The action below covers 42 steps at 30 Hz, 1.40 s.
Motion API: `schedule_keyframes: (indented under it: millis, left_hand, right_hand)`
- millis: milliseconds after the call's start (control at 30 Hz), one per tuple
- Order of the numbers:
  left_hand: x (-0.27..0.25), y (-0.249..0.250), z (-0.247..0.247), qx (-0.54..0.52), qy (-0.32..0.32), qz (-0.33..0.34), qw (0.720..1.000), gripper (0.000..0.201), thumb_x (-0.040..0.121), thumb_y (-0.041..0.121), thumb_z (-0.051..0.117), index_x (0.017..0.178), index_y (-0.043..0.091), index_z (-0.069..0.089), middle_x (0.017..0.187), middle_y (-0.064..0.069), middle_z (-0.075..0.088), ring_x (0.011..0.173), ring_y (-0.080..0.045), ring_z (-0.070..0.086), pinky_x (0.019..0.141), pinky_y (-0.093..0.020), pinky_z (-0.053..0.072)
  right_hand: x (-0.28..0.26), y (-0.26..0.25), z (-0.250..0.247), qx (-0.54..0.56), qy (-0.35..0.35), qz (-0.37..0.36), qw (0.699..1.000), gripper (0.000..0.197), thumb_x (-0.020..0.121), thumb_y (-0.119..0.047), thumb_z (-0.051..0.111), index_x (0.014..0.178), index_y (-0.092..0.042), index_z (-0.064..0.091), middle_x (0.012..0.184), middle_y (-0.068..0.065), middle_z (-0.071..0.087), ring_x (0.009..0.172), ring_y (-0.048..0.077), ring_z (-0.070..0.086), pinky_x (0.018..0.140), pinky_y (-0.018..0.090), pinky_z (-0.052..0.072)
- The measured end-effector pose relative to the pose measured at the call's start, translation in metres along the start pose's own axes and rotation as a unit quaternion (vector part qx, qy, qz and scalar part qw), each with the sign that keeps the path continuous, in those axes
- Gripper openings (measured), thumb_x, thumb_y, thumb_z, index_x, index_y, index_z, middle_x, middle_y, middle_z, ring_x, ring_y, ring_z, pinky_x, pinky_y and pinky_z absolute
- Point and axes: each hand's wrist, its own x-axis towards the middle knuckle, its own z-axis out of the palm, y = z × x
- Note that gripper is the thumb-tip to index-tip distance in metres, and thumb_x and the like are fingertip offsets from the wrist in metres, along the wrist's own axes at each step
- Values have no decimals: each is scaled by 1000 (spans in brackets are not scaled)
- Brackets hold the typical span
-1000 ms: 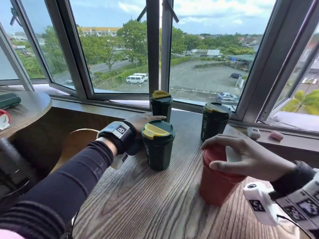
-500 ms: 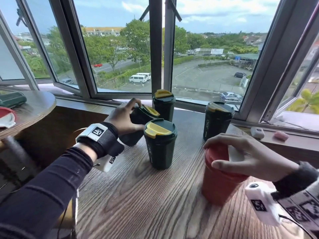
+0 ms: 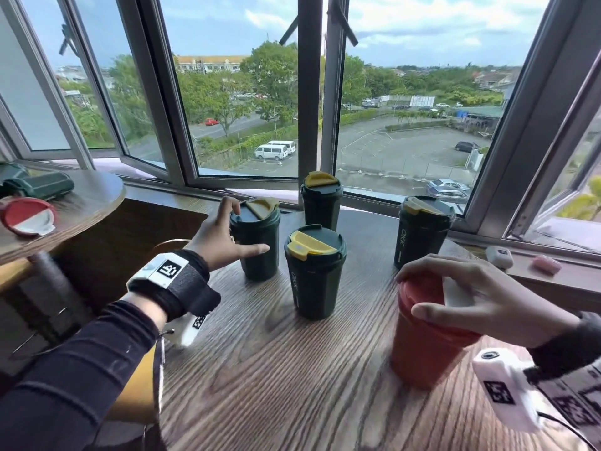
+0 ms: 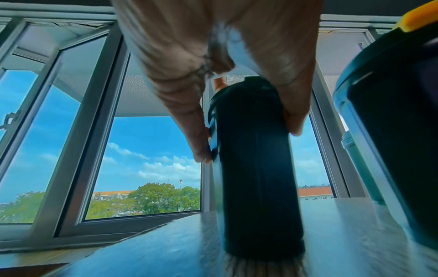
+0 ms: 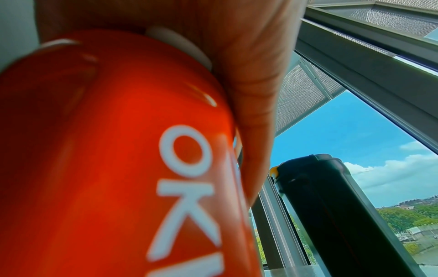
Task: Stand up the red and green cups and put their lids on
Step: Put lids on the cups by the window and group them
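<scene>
A red cup (image 3: 422, 346) stands upright at the right front of the wooden table (image 3: 276, 369). My right hand (image 3: 408, 293) lies over its top, fingers curled round its red lid with a white flap (image 3: 453, 292); in the right wrist view the fingers (image 5: 249, 93) wrap the red cup (image 5: 106, 150). My left hand (image 3: 247, 227) grips a green cup (image 3: 260, 255), upright with its yellow-flapped lid on, forefinger on the lid and thumb across the front. From the left wrist, fingers (image 4: 189, 112) clasp that green cup (image 4: 258, 187) on both sides.
Three more lidded green cups stand upright: middle (image 3: 313, 275), back by the window (image 3: 322, 203), right (image 3: 422, 236). A second table at left (image 3: 81, 206) bears a red lid (image 3: 27, 216) and a lying green cup (image 3: 35, 185). Small white (image 3: 499, 257) and pink (image 3: 548, 264) items lie on the sill.
My left hand picked a lying green cup up from behind the middle cup and stood it upright to that cup's left. The right hand stayed on the red cup.
</scene>
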Motion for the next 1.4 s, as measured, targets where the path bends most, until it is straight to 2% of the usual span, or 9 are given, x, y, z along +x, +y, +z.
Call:
schedule_keyframes:
  millis: [300, 433, 600, 733, 833, 933, 1167, 1300, 1400]
  left_hand:
    - [-7, 14, -3, 25, 48, 19, 998, 57, 70, 26, 76, 115, 16, 43, 122, -11, 43, 111, -25, 46, 93, -27, 34]
    - [-20, 41, -14, -41, 132, 112, 984, 42, 73, 33, 65, 109, 15, 52, 115, -5, 54, 106, -19, 53, 89, -26, 39]
    - [-43, 78, -8, -87, 37, 149, 984, 51, 72, 57, 60, 108, 21, 53, 106, 6, 58, 100, -10, 56, 87, -38, 53]
    - [-52, 93, 6, -14, -72, 80, 994, 80, 65, 64, 67, 128, 21, 41, 121, 5, 49, 107, -10, 49, 91, -28, 45]
    - [-54, 96, 18, 24, -69, 78, 994, 84, 64, 61, 70, 130, 20, 38, 121, 3, 47, 104, -6, 43, 88, -20, 34]
    - [-56, 93, 30, 19, -36, 75, 996, 82, 64, 58, 73, 128, 17, 41, 122, -3, 49, 103, -9, 46, 87, -19, 36]
    - [-60, 96, 23, 2, -41, 101, 994, 76, 65, 47, 77, 127, 18, 44, 124, -1, 54, 99, -7, 46, 86, -17, 34]
    - [-64, 96, 16, -30, -81, 115, 990, 77, 64, 44, 79, 128, 22, 43, 121, 2, 56, 101, -8, 51, 86, -14, 38]
    - [-71, 97, 11, -49, -103, 123, 986, 78, 63, 37, 82, 129, 24, 42, 111, 9, 53, 92, -2, 51, 73, -2, 39]
  right_hand:
    - [0, 1, 1, -2, 4, 8, 1000, 54, 63, -74, 58, 108, -44, 62, 112, -23, 64, 108, -1, 58, 95, 26, 45]
    - [-1, 0, 1, 8, 6, 12, 1000, 57, 60, -77, 57, 107, -45, 62, 111, -25, 62, 106, -4, 57, 91, 16, 43]
    - [-1, -2, 1, 29, 13, 14, 999, 53, 61, -70, 62, 106, -42, 65, 110, -23, 64, 105, -2, 59, 90, 16, 44]
    - [-4, -4, -2, 9, 32, 7, 999, 54, 63, -70, 63, 106, -38, 65, 112, -21, 64, 109, -2, 58, 96, 23, 44]
    - [-11, -3, -3, -31, 55, 23, 998, 64, 59, -80, 59, 111, -42, 61, 114, -24, 62, 111, -2, 56, 98, 33, 46]
    - [-20, -3, 0, -57, 62, 38, 996, 77, 52, -85, 59, 118, -47, 54, 121, -26, 57, 115, -4, 52, 100, 33, 44]
    - [-30, -8, 6, -40, 69, 61, 995, 90, 44, -81, 67, 125, -49, 46, 121, -25, 57, 115, -8, 51, 97, 20, 41]
    - [-29, -10, 7, -37, 73, 66, 994, 90, 42, -79, 68, 124, -48, 49, 116, -23, 61, 111, -11, 52, 89, 1, 36]
    - [-27, -12, 8, -32, 75, 67, 994, 90, 40, -78, 70, 122, -47, 49, 112, -20, 64, 106, -3, 58, 93, 17, 45]
